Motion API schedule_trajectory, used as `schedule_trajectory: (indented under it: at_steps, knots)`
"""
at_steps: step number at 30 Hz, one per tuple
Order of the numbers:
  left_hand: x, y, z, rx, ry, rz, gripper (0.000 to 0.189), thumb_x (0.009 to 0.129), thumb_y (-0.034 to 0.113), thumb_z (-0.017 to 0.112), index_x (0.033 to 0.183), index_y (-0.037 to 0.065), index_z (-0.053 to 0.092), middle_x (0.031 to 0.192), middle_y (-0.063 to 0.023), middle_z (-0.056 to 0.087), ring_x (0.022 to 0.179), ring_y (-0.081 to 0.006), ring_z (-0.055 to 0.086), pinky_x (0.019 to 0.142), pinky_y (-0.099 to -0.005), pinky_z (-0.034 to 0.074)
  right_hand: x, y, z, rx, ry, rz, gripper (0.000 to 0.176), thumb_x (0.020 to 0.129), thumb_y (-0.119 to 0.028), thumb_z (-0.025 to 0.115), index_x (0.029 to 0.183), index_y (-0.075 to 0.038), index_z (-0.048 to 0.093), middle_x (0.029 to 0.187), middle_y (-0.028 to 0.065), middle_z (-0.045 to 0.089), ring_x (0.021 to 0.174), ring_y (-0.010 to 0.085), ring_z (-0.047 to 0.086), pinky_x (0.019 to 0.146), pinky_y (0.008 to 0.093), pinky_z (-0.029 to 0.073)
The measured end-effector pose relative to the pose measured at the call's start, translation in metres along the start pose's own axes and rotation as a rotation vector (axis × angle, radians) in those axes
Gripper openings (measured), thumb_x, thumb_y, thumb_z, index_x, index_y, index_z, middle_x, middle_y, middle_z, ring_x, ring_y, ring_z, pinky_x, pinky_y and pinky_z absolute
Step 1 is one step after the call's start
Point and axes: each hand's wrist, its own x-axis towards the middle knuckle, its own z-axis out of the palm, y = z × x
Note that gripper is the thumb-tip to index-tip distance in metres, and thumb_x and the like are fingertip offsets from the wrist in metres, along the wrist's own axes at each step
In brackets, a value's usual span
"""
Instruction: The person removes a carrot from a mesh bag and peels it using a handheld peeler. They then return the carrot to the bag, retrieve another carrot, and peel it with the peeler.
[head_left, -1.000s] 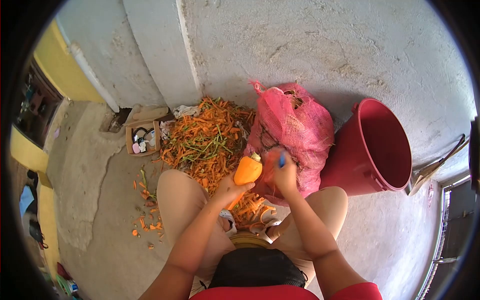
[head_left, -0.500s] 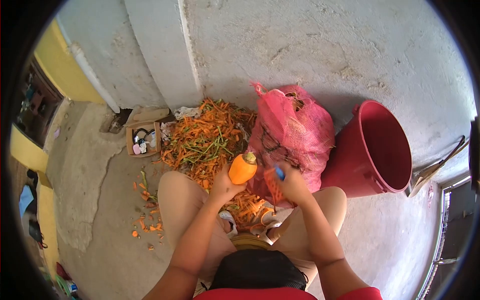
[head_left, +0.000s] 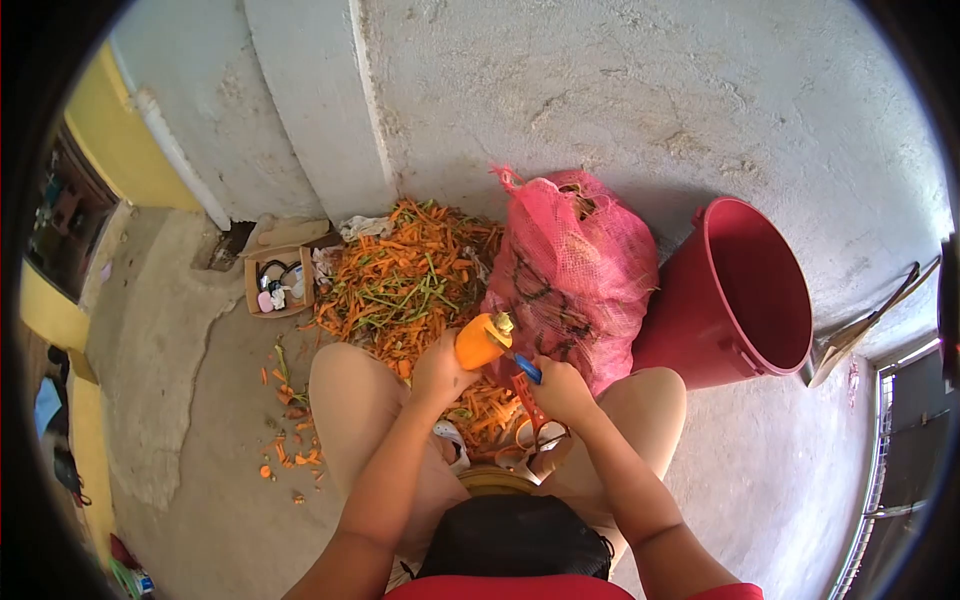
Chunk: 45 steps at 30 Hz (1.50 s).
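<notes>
My left hand (head_left: 440, 372) is wrapped round a thick peeled carrot (head_left: 477, 345), its stem end pointing up and to the right. A cut runs across the carrot just under its crown, and the crown tilts there. In my right hand (head_left: 562, 390) is a blue-handled knife (head_left: 528, 369), its short dark blade reaching the carrot's top end. A red-orange tool (head_left: 527, 397), possibly a peeler, hangs below the same hand. Past both hands spreads a heap of orange and green peelings (head_left: 410, 285). More peelings (head_left: 487, 412) lie between my feet.
A pink mesh sack (head_left: 580, 270), stuffed full, leans by the wall. Right of it a red bin (head_left: 725, 300) tilts with its mouth toward me. A small cardboard box (head_left: 279, 283) with odds and ends sits left of the heap. Scraps (head_left: 290, 455) dot the floor.
My right hand has moved slightly left and down, bringing the blue-handled knife to the carrot's top. The crown now tilts at a cut. The view has shifted slightly.
</notes>
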Motion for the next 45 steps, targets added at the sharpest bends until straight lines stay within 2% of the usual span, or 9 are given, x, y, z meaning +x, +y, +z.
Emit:
schedule_trajectory:
  at_steps: [13,16,19,25,31,34,37,40,45]
  knots:
    - [-0.004,0.006,0.007,-0.087,0.146,0.066,0.052,0.056,0.019,0.071,0.101,0.005,0.05,0.088,-0.0154,0.058,0.08,-0.0319,0.056,0.067,-0.0372,0.045,0.006,-0.003,-0.007,-0.064,-0.171,0.204,0.021,0.071,-0.017,0.051,0.081,0.0,0.058,0.079,0.0223,0.058,0.079,0.0366,0.056,0.07,0.0427,0.044]
    - [-0.003,-0.002,0.008,-0.203,-0.018,0.082,0.051,0.056,0.02,0.071,0.101,0.004,0.05,0.088,-0.0158,0.058,0.08,-0.0324,0.056,0.067,-0.0371,0.045,0.015,0.001,-0.01,-0.223,-0.19,0.143,0.024,0.071,-0.019,0.052,0.08,0.002,0.058,0.079,0.0229,0.058,0.078,0.0365,0.057,0.07,0.0425,0.045]
    - [-0.002,-0.006,0.013,-0.362,-0.029,0.116,0.05,0.056,0.02,0.07,0.099,0.003,0.051,0.087,-0.0155,0.058,0.08,-0.0326,0.056,0.067,-0.0373,0.045,0.016,0.001,-0.015,-0.262,-0.219,0.132,0.026,0.071,-0.021,0.052,0.079,0.003,0.058,0.079,0.0236,0.058,0.078,0.0364,0.057,0.07,0.0423,0.046]
    - [-0.006,0.005,0.008,-0.023,0.167,0.119,0.049,0.054,0.02,0.071,0.096,0.003,0.052,0.086,-0.0155,0.058,0.079,-0.033,0.056,0.066,-0.0381,0.044,0.017,0.008,-0.012,-0.219,-0.19,0.162,0.027,0.071,-0.022,0.052,0.078,0.003,0.059,0.079,0.0224,0.058,0.078,0.0369,0.057,0.069,0.0423,0.046]
    - [-0.002,-0.008,0.009,-0.322,-0.227,0.08,0.046,0.056,0.018,0.071,0.094,0.001,0.051,0.086,-0.0146,0.059,0.075,-0.0282,0.058,0.067,-0.0335,0.044,0.024,0.032,-0.008,-0.265,-0.223,0.044,0.024,0.069,-0.02,0.05,0.076,0.002,0.059,0.079,0.0228,0.058,0.077,0.0374,0.057,0.068,0.0431,0.045]
    - [0.0,-0.01,0.012,-0.392,-0.332,0.03,0.055,0.055,0.013,0.072,0.104,0.0,0.051,0.089,-0.0129,0.059,0.083,-0.0219,0.058,0.075,-0.0302,0.043,0.026,0.043,-0.005,-0.278,-0.218,0.025,0.022,0.068,-0.018,0.049,0.074,0.001,0.058,0.077,0.0227,0.058,0.076,0.0376,0.057,0.068,0.0436,0.045]
    - [-0.003,0.002,0.006,-0.655,-0.404,-0.056,0.057,0.057,0.014,0.072,0.107,0.0,0.049,0.091,-0.0133,0.059,0.084,-0.0223,0.058,0.075,-0.03,0.043,0.03,0.045,-0.007,-0.253,-0.228,-0.032,0.02,0.067,-0.016,0.048,0.073,0.001,0.058,0.074,0.0226,0.057,0.075,0.0378,0.056,0.069,0.0437,0.044]
    - [-0.003,0.005,0.004,-0.622,-0.423,-0.043,0.06,0.058,0.016,0.072,0.111,0.001,0.047,0.094,-0.0133,0.059,0.085,-0.0222,0.058,0.075,-0.0301,0.044,0.026,0.04,-0.011,-0.217,-0.216,-0.017,0.02,0.066,-0.014,0.047,0.074,0.001,0.058,0.075,0.0234,0.057,0.075,0.0379,0.056,0.069,0.0435,0.044]
    - [-0.006,0.001,0.018,-0.306,-0.166,0.105,0.046,0.059,0.021,0.068,0.097,0.001,0.05,0.084,-0.0152,0.059,0.076,-0.0269,0.059,0.067,-0.0332,0.046,0.025,0.037,-0.011,-0.2,-0.219,0.06,0.021,0.067,-0.015,0.048,0.075,0.001,0.059,0.077,0.024,0.057,0.077,0.0377,0.056,0.07,0.0431,0.044]
